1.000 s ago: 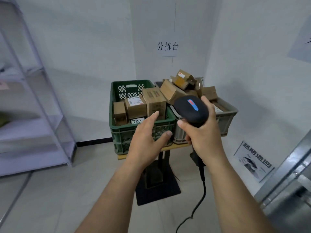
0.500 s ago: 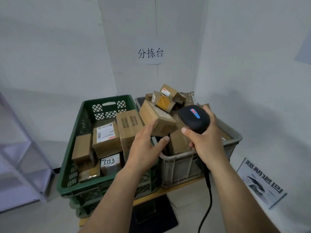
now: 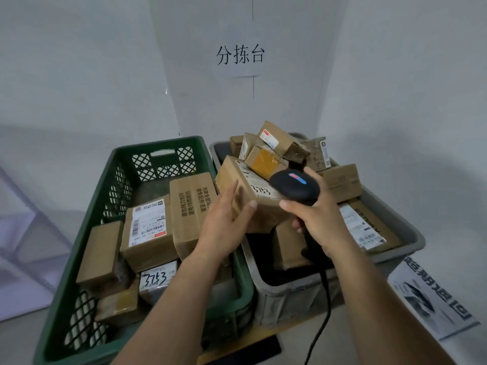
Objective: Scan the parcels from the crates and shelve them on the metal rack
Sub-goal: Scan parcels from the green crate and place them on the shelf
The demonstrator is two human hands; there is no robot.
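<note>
Cardboard parcel (image 3: 263, 214) is gripped by left hand (image 3: 224, 222), just beside right hand (image 3: 319, 219) clutching the scanner (image 3: 295, 188).

Paper sign (image 3: 239, 57) on the corner wall (image 3: 79, 61); printed sheet (image 3: 432, 296) lower right.
</note>
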